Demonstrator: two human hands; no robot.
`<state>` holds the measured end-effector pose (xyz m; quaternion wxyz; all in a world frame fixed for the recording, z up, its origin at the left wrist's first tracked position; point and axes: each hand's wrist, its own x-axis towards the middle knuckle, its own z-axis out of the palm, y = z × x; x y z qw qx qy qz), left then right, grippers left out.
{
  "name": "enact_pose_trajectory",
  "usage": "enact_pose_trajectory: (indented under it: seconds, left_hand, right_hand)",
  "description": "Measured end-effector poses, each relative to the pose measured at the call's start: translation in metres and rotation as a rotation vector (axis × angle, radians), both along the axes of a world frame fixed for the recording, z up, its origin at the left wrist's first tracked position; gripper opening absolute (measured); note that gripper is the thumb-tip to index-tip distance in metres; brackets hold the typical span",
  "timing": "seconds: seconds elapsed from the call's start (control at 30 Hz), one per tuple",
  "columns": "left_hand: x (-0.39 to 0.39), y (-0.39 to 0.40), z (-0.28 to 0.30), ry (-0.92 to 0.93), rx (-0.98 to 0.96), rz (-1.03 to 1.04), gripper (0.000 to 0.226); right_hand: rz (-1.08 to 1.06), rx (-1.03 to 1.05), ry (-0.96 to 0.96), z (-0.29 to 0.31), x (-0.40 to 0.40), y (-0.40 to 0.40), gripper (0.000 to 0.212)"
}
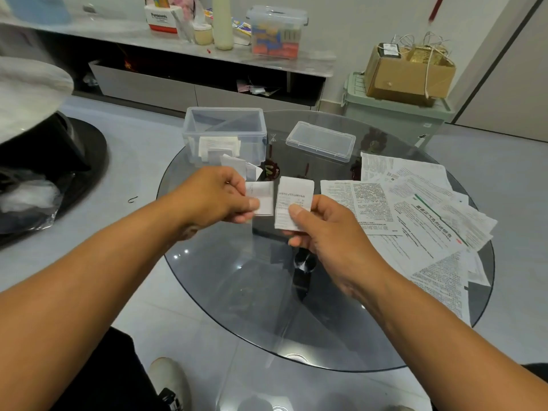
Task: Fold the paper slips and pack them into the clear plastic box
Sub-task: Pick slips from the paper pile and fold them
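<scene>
Now, the scene line by line:

Left hand: the left hand holds a small folded slip above the glass table, thumb pressed on its near face and fingers curled behind it.

Right hand: the right hand pinches a second slip, thumb on the lower front and fingers behind; this slip stands upright with printed text facing the camera.

Slips in hand: the two pieces sit just beside each other with a narrow gap between them, the left one shorter than the right one.

Clear plastic box: the clear plastic box stands open at the far left part of the table, with several folded white slips lying inside against its near wall.

Loose folded slips: a couple of folded slips lie on the table just in front of the box, partly hidden by the left hand.

Lid: the clear lid lies flat on the table to the right of the box, apart from it.

Unfolded papers: a spread pile of printed sheets overlaps along the right side of the table, near the right hand.

Table: the round dark glass table carries all of this; its base shows through the glass.
</scene>
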<state>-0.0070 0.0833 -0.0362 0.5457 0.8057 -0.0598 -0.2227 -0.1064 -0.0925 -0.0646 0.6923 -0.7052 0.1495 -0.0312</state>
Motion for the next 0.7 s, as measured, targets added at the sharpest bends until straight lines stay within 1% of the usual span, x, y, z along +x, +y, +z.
enact_pose_trajectory:
  seconds: [0.07, 0.13, 0.23, 0.3, 0.37, 0.4, 0.43, 0.47, 0.53, 0.57, 0.6, 0.63, 0.7]
  left_hand:
    - [-0.011, -0.011, -0.001, 0.057, -0.106, -0.042, 0.017]
    - [-0.020, -0.019, 0.000, 0.065, -0.123, -0.075, 0.014]
    - [-0.022, -0.023, -0.001, 0.072, -0.117, -0.093, 0.015]
    - [-0.021, -0.022, 0.000, 0.091, -0.116, -0.123, 0.017]
    - [-0.020, -0.021, 0.001, 0.096, -0.078, -0.185, 0.014]
    - [-0.019, -0.020, 0.002, 0.068, -0.040, -0.200, 0.012]
    - [-0.016, -0.017, 0.004, 0.001, 0.008, -0.190, 0.012]
    - [-0.010, -0.013, 0.004, -0.112, 0.073, -0.146, 0.013]
    - [0.008, -0.003, 0.003, -0.397, 0.263, 0.006, 0.010]
    - [0.016, 0.003, 0.002, -0.507, 0.376, 0.078, 0.011]
    - [0.025, 0.010, 0.000, -0.565, 0.476, 0.130, 0.018]
    - [0.034, 0.016, -0.004, -0.564, 0.539, 0.160, 0.028]
    - [0.045, 0.023, -0.012, -0.473, 0.618, 0.144, 0.044]
  right_hand:
    - [-0.027, 0.098, -0.018, -0.001, 0.001, 0.001, 0.012]
    - [-0.060, 0.062, -0.044, -0.001, 0.001, 0.000, 0.015]
    - [-0.034, -0.093, -0.048, -0.001, 0.002, -0.007, 0.023]
    - [0.029, -0.264, -0.012, -0.003, 0.001, -0.010, 0.023]
    - [0.043, -0.455, -0.015, -0.005, 0.000, -0.011, 0.020]
    - [0.039, -0.575, -0.037, -0.005, 0.000, -0.011, 0.018]
    - [0.033, -0.706, -0.062, -0.003, -0.001, -0.010, 0.017]
    - [0.020, -0.855, -0.090, 0.000, -0.001, -0.010, 0.017]
    - [-0.002, -1.200, -0.158, 0.006, 0.000, -0.012, 0.018]
    - [0.010, -1.353, -0.166, 0.007, 0.000, -0.013, 0.020]
    - [0.051, -1.463, -0.148, 0.004, 0.001, -0.013, 0.022]
    - [0.110, -1.508, -0.116, 0.000, 0.001, -0.012, 0.022]
    - [0.202, -1.494, -0.059, -0.009, 0.000, -0.009, 0.018]
